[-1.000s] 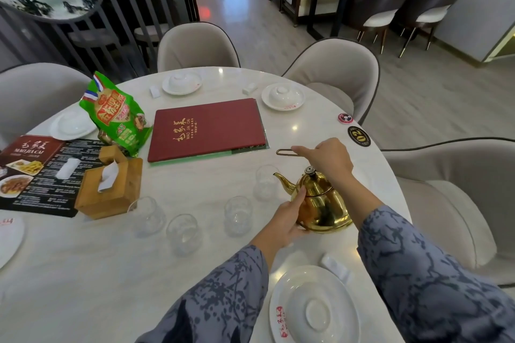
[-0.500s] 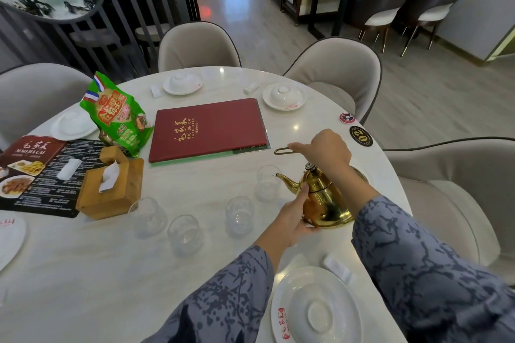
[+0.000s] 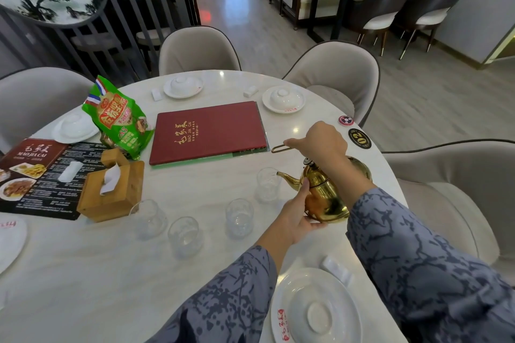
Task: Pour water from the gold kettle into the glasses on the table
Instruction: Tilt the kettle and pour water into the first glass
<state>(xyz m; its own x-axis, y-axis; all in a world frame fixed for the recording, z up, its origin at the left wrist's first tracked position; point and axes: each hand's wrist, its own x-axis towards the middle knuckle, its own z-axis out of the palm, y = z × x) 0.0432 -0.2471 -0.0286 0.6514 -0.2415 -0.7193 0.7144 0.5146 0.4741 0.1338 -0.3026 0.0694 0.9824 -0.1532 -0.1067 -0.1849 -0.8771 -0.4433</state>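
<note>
The gold kettle [image 3: 326, 195] is lifted off the round white table [image 3: 83, 273] and tilted left, its spout tip at the rim of the rightmost glass [image 3: 268, 185]. My right hand [image 3: 320, 142] grips the kettle's wire handle from above. My left hand [image 3: 295, 217] cups the kettle's lower left side. Three more clear glasses stand in a row to the left: one [image 3: 239, 217], another [image 3: 185, 237], and the leftmost [image 3: 147, 218]. Whether water flows is not visible.
A red menu book [image 3: 207, 132] lies behind the glasses. A wooden tissue box [image 3: 111, 186], a green snack bag [image 3: 118, 117] and a dark menu card [image 3: 39, 175] sit at left. A white plate [image 3: 315, 312] is near me. Covered white bowls and grey chairs ring the table.
The kettle has risen from the table and tipped further left, bringing its spout to the rightmost glass. Both hands moved up with it.
</note>
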